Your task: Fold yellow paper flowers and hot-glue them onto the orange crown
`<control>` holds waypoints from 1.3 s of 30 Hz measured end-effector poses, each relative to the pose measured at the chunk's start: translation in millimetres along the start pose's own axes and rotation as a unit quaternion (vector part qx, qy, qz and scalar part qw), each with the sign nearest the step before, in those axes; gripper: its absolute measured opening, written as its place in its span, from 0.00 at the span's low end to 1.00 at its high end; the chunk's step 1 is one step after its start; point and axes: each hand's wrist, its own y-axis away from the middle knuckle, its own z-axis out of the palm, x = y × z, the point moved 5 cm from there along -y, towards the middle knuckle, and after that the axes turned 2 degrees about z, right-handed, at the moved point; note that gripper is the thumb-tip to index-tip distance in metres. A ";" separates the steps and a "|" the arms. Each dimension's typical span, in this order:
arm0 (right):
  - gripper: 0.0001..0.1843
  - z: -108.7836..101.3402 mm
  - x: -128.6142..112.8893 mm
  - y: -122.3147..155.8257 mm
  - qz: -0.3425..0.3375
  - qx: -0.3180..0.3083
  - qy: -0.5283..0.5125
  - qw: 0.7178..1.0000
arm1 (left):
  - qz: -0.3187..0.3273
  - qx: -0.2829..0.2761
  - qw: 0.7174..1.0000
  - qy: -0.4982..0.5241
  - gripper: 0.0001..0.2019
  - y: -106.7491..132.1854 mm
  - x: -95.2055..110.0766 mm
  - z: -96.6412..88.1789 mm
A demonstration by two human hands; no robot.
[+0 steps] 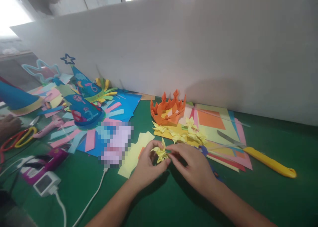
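Note:
My left hand grips a folded yellow paper flower between thumb and fingers, its pointed petals turned up. From the other side my right hand pinches at the flower's edge with thumb and forefinger. Just beyond both hands lie several similar yellow paper flowers on orange and yellow paper. Behind those stands an orange folded-paper crown with pointed tips. A pale yellow paper strip rests left of my left hand. Blue-handled scissors are partly hidden behind my right hand.
A yellow-handled knife lies right, its blade over stacked coloured paper. Decorated blue cone hats stand left, near a pink glue gun, a purple power strip and a white cable. Another person's hand is at far left.

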 end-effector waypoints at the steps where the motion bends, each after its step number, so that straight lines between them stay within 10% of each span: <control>1: 0.11 0.7 0.1 0.7 -0.009 -0.006 0.004 1.000 | -0.002 -0.003 1.000 -0.002 0.13 0.0 0.5 0.1; 10: 0.08 2.2 -0.8 3.5 -0.054 -0.023 0.039 0.998 | -0.043 -0.041 0.998 0.004 0.12 1.3 -3.2 3.5; 14: 0.09 3.9 -1.1 3.7 -0.081 -0.019 0.085 0.993 | 0.036 -0.033 0.995 -0.086 0.12 0.9 3.6 1.7; 20: 0.12 7.3 1.0 5.5 -0.102 -0.026 0.160 0.982 | 0.276 0.014 0.905 -0.324 0.17 9.4 25.5 1.2; 27: 0.12 3.8 -7.0 3.9 -0.126 0.016 0.226 0.966 | 0.291 0.011 0.858 -0.424 0.07 5.0 25.6 4.1; 36: 0.13 6.9 -9.9 3.8 -0.124 0.021 0.225 0.966 | 0.279 -0.007 0.863 -0.421 0.06 3.0 23.7 3.6; 39: 0.08 -7.5 -3.3 5.9 -0.059 0.007 0.164 0.985 | 0.231 0.033 0.903 -0.360 0.05 -0.8 21.1 -2.8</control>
